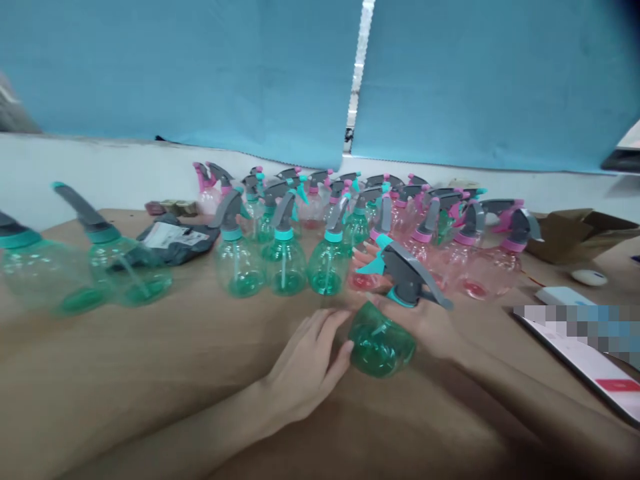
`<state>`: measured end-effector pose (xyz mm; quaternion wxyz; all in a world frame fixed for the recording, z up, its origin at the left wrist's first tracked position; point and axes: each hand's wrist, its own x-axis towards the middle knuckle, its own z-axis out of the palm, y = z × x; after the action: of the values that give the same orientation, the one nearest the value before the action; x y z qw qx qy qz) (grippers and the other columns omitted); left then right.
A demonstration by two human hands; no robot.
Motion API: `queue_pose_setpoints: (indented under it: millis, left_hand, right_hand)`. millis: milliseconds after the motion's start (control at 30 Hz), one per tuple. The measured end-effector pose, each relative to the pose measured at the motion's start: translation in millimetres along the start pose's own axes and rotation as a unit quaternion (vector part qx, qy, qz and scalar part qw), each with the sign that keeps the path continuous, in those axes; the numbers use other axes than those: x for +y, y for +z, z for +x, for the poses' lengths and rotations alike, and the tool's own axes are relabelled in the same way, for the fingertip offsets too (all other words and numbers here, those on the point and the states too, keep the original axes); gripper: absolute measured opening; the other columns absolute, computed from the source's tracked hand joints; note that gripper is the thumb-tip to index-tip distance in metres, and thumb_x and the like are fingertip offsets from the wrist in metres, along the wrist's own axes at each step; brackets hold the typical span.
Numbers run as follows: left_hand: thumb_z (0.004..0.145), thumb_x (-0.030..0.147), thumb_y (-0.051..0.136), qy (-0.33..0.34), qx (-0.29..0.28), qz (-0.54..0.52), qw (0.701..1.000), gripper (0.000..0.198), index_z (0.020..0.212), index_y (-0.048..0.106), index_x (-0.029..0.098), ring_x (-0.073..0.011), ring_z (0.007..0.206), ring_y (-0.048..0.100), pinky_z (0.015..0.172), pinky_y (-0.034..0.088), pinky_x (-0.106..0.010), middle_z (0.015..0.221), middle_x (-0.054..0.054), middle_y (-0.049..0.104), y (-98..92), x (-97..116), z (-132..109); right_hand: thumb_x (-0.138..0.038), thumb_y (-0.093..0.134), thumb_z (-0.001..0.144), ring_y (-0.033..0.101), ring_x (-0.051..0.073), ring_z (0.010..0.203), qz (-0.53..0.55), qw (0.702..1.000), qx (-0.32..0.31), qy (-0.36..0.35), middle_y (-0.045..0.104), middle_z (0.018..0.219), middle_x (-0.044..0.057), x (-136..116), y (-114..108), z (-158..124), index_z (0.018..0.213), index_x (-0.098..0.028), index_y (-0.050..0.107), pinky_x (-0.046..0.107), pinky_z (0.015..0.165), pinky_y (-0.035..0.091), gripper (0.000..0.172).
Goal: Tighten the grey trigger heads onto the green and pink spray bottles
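Note:
A green spray bottle [383, 343] with a grey and turquoise trigger head is tilted in front of me, just above the table or touching it; I cannot tell which. My right hand [430, 327] grips it around the neck from behind, and its fingers show past the turquoise nozzle. On the other side, my left hand [305, 367] presses thumb and fingers against the bottle's body. Just beyond my hands, several green spray bottles stand upright, the nearest a turquoise-collared bottle [327, 267].
Pink spray bottles [467, 267] crowd the right behind my hands. Two blurred green bottles [125, 267] stand left, by a dark labelled package [177, 240]. On the right lie a brown paper bag [575, 237], a white mouse [589, 277] and a tablet-like screen [575, 353].

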<state>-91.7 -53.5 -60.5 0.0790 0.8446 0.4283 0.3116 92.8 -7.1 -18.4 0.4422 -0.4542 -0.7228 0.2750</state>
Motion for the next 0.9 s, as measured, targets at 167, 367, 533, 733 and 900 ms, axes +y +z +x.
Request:
queue_pose_setpoints:
  millis: [167,367,533,733,900]
  left_hand:
    - [0.092,0.035,0.042,-0.019,0.027,-0.028,0.999,0.041,0.128,0.032,0.017,-0.0268,0.107,0.052,0.088,0.044,-0.044,0.119,-0.014,0.051,-9.7,7.9,-4.7]
    - [0.083,0.040,0.055,-0.040,0.040,-0.015,0.998,0.053,0.124,0.034,0.015,-0.0284,0.101,0.052,0.084,0.045,-0.044,0.113,-0.014,0.050,-34.6,6.4,-34.1]
    - [0.078,0.038,0.063,-0.087,0.059,0.056,0.993,0.053,0.120,0.040,0.017,-0.0290,0.102,0.051,0.083,0.045,-0.043,0.114,-0.013,0.050,-71.7,6.4,-64.8]
    - [0.078,0.045,0.060,-0.120,0.128,0.189,0.966,0.043,0.107,0.047,0.016,-0.0295,0.088,0.055,0.074,0.046,-0.044,0.094,-0.010,0.057,-104.2,-6.3,-90.7]
    - [0.078,0.039,0.055,-0.149,0.178,0.252,0.939,0.034,0.104,0.045,0.020,-0.0290,0.087,0.056,0.072,0.046,-0.042,0.091,-0.008,0.058,-122.2,-27.7,-103.8]
  right_hand:
    - [-0.036,0.062,0.076,0.066,0.020,0.076,0.080,0.996,-0.024,0.014,0.071,0.080,0.002,-12.9,22.5,0.7,0.079,-0.021,0.064,0.036,0.072,0.054,0.015]
    - [-0.038,0.061,0.074,0.065,0.024,0.094,0.094,0.994,-0.056,-0.023,0.071,0.094,0.005,-49.2,61.9,-6.4,0.085,-0.024,0.067,0.044,0.089,0.049,0.019]
    - [-0.041,0.057,0.078,0.063,0.024,0.097,0.070,0.993,-0.058,-0.069,0.069,0.095,0.006,-77.4,98.6,-11.7,0.088,-0.023,0.067,0.043,0.088,0.049,0.022]
    - [-0.051,0.051,0.081,0.063,0.019,0.073,0.028,0.991,-0.101,-0.087,0.066,0.082,0.004,-101.4,145.2,-4.6,0.096,-0.022,0.063,0.036,0.070,0.052,0.035]
    - [-0.055,0.054,0.077,0.061,0.018,0.071,0.032,0.979,-0.123,-0.159,0.065,0.078,0.001,-118.8,176.0,18.4,0.106,-0.024,0.057,0.033,0.067,0.050,0.042]
